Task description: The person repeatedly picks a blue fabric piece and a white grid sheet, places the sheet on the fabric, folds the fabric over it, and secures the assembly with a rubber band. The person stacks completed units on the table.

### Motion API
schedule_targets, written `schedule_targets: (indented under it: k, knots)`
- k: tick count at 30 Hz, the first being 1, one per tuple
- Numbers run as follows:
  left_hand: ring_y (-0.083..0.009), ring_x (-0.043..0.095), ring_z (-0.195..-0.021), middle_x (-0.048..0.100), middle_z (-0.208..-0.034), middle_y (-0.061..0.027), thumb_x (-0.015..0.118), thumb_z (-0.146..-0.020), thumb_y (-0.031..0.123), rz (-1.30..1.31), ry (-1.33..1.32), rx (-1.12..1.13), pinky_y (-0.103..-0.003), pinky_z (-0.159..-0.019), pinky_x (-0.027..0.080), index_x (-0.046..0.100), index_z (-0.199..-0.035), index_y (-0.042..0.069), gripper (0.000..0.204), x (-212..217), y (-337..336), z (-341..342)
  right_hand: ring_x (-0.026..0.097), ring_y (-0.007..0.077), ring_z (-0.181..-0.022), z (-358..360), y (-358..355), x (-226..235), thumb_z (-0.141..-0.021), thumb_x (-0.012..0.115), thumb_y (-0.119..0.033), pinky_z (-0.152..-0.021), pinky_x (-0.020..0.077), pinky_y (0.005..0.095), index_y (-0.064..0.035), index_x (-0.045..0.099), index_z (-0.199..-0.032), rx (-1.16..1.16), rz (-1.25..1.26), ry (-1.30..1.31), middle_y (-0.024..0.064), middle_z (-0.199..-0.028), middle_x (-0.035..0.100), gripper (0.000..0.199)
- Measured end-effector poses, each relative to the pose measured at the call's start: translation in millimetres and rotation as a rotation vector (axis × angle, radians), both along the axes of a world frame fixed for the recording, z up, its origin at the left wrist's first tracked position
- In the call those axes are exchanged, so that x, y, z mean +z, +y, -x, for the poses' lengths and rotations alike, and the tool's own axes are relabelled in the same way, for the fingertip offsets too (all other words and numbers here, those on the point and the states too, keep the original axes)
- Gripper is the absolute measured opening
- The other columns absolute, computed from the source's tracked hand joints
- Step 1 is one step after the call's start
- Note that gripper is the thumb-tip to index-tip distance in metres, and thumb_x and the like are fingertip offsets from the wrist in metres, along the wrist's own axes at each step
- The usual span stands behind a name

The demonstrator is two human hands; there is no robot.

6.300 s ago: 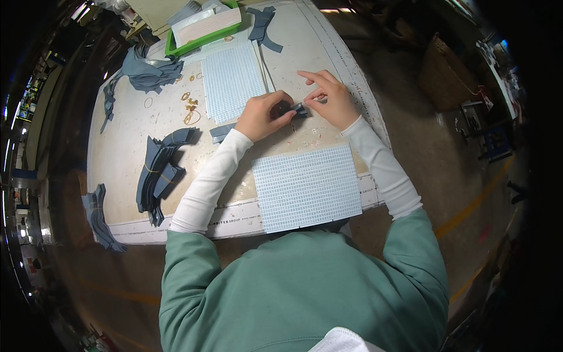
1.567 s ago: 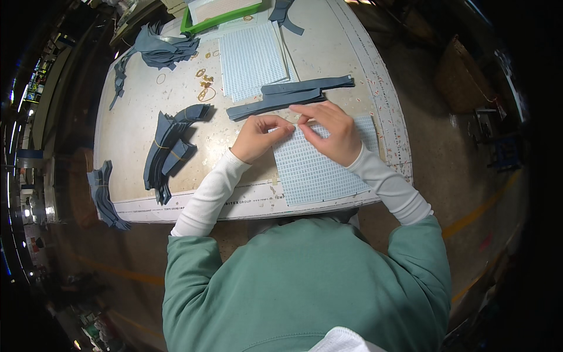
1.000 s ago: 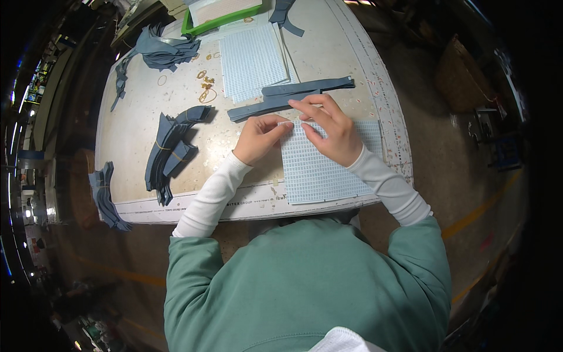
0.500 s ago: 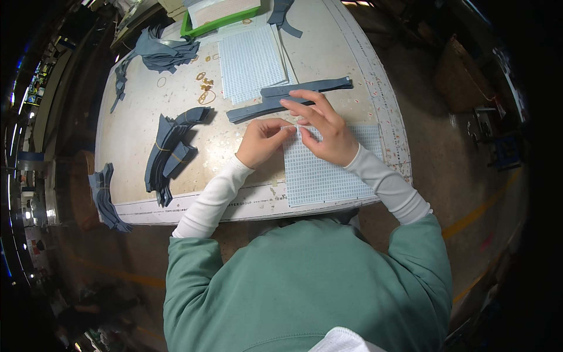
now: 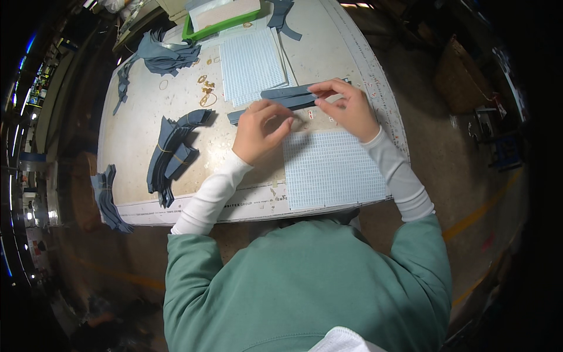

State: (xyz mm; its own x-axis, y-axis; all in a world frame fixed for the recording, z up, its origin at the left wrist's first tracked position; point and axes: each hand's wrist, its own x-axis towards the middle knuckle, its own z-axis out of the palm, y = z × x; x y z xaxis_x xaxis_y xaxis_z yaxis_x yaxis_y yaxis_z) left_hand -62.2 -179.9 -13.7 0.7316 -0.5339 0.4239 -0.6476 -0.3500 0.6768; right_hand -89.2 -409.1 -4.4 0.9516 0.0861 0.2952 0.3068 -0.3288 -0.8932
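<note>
Two overlapping bundles of blue-grey fabric strips (image 5: 287, 92) lie across the table just beyond my hands. My left hand (image 5: 258, 130) is over the near bundle's left part, fingers curved and thumb held apart, slightly blurred. At the right part of the strips is my right hand (image 5: 350, 111), its thumb and forefinger spread across them with a gap between the tips. I see no grip on the fabric from either hand. A sheet of small printed labels (image 5: 334, 170) lies at the table's front edge, between my forearms.
More label sheets (image 5: 252, 61) lie beyond the strips, below a green tray (image 5: 226, 23). Banded curved fabric pieces (image 5: 170, 149) are on the left, with another bundle (image 5: 108, 199) over the table edge. Rubber bands (image 5: 206, 97) and a fabric heap (image 5: 167, 53) are farther back.
My hands have come apart from their meeting point at the label sheet's top edge. The right hand moved right and away onto the strips; the left moved slightly away, toward the near bundle.
</note>
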Motion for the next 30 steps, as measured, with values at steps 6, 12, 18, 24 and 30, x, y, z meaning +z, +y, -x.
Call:
schedule_targets:
  k: [6,12,18,24,30]
  knots:
    - [-0.0248,0.065,-0.081,0.065,-0.092,-0.0099,0.07,-0.082,0.01,-0.104,-0.23,-0.148,-0.035,-0.072,0.053,0.07,-0.095,0.005,0.014,2,-28,-43,0.063,0.0236,-0.088,-27,-24,-11,-0.078,0.075,-0.016,-0.077,0.0501,0.0343,-0.0067,0.071,-0.082,-0.133,0.38,-0.08,0.0054,-0.089,0.067,0.011]
    - [-0.0186,0.067,-0.071,0.066,-0.088,-0.0083,0.076,-0.08,0.019,-0.184,-0.053,-0.197,-0.029,-0.065,0.054,0.07,-0.098,0.005,0.024,-11,-46,-60,0.057,0.0248,-0.095,-31,-16,-25,-0.077,0.074,-0.014,-0.082,0.0489,0.0362,-0.0095,0.069,-0.077,-0.132,0.529,-0.183,0.0045,-0.088,0.06,0.006]
    - [-0.0158,0.062,-0.063,0.063,-0.081,-0.0072,0.078,-0.079,0.017,-0.126,-0.024,-0.183,-0.027,-0.061,0.051,0.07,-0.097,0.003,0.024,-17,-45,-61,0.056,0.0199,-0.093,-28,-6,-26,-0.074,0.075,-0.01,-0.076,0.0516,0.0334,-0.0088,0.067,-0.076,-0.229,0.675,-0.292,0.0005,-0.088,0.057,0.008]
    - [-0.0178,0.065,-0.067,0.068,-0.084,-0.0075,0.076,-0.08,0.017,-0.105,0.043,-0.221,-0.028,-0.063,0.053,0.069,-0.1,0.005,0.024,-16,-43,-60,0.057,0.0228,-0.092,-34,-20,-24,-0.074,0.075,-0.009,-0.077,0.0505,0.0334,-0.0077,0.069,-0.079,-0.197,0.518,-0.312,0.0021,-0.088,0.059,0.008]
    - [-0.0158,0.064,-0.065,0.067,-0.082,-0.0083,0.075,-0.081,0.013,-0.085,-0.01,-0.213,-0.026,-0.061,0.052,0.068,-0.099,0.004,0.021,-16,-44,-60,0.056,0.0233,-0.092,-26,-25,-29,-0.075,0.075,-0.008,-0.077,0.0503,0.0333,-0.0074,0.071,-0.082,-0.099,0.493,-0.252,0.0027,-0.089,0.061,0.008]
